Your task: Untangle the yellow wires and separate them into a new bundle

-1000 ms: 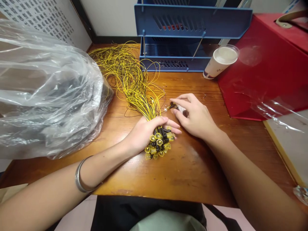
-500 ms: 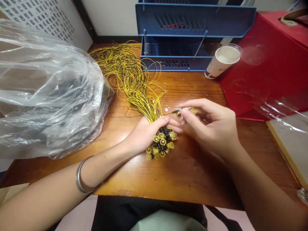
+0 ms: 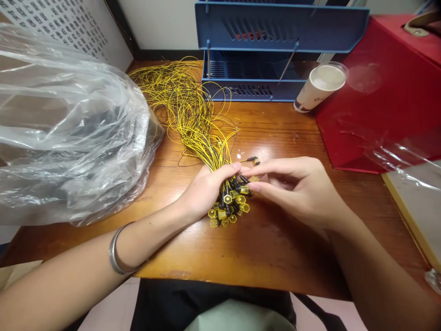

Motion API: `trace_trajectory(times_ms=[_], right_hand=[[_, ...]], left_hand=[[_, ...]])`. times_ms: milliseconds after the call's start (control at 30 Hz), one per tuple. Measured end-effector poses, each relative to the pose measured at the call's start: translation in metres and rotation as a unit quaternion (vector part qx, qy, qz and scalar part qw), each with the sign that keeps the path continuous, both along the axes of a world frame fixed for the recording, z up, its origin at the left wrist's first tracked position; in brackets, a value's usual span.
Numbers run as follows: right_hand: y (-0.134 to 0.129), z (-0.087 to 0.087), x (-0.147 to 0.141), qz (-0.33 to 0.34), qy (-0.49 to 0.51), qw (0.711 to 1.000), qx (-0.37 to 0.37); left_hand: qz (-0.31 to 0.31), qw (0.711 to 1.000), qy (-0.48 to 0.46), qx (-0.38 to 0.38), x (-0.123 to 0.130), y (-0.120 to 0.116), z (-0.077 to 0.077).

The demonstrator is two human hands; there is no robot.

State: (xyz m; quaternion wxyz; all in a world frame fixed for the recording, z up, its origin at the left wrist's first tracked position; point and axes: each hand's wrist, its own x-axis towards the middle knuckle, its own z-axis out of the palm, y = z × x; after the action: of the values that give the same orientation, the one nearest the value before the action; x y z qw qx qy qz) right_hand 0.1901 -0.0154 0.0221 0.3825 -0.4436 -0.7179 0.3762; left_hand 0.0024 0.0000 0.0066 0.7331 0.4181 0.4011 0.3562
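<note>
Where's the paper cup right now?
In the head view, the paper cup stands on the right, between the blue rack and the red box.

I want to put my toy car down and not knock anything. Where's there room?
Bare table shows between the forearms, from the yellow caps to the near edge. Another patch, with tiny specks, lies between the blue rack, the cup and the right hand. It's crowded leftward: plastic bag, yellow wires, left hand.
</note>
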Motion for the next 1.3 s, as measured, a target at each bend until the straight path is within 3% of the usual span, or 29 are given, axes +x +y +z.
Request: trace_trajectory(times_ms=[200, 433, 733, 800, 867, 967, 1100, 1300], right_hand=[[0.001, 0.004, 0.001, 0.094, -0.015, 0.992, 0.085], [-0.003, -0.001, -0.006, 0.089, -0.022, 0.982, 0.167], [-0.002, 0.002, -0.005, 0.130, -0.019, 0.981, 0.145], [0.001, 0.004, -0.001, 0.099, -0.009, 0.987, 0.129], [0.005, 0.003, 0.006, 0.007, -0.021, 0.992, 0.127], [0.016, -0.008, 0.018, -0.109, -0.133, 0.975, 0.139], [0.026, -0.026, 0.024, -0.093, -0.276, 0.951, 0.106], [0.029, -0.031, 0.023, -0.088, -0.319, 0.938, 0.104]], left_hand=[[-0.033, 0.999, -0.003, 0.029, 0.001, 0.000, 0.003], [-0.004, 0.999, 0.019, 0.045, 0.001, 0.001, 0.003], [-0.012, 0.998, 0.029, 0.055, -0.001, 0.001, 0.002], [-0.016, 0.998, 0.027, 0.051, -0.001, 0.000, 0.002], [-0.023, 0.999, 0.029, 0.030, -0.001, 0.000, 0.003], [-0.040, 0.998, 0.049, -0.008, -0.001, 0.000, 0.004], [-0.030, 0.998, 0.058, -0.009, 0.000, -0.001, 0.006], [-0.021, 0.998, 0.053, -0.012, 0.001, 0.001, 0.006]])
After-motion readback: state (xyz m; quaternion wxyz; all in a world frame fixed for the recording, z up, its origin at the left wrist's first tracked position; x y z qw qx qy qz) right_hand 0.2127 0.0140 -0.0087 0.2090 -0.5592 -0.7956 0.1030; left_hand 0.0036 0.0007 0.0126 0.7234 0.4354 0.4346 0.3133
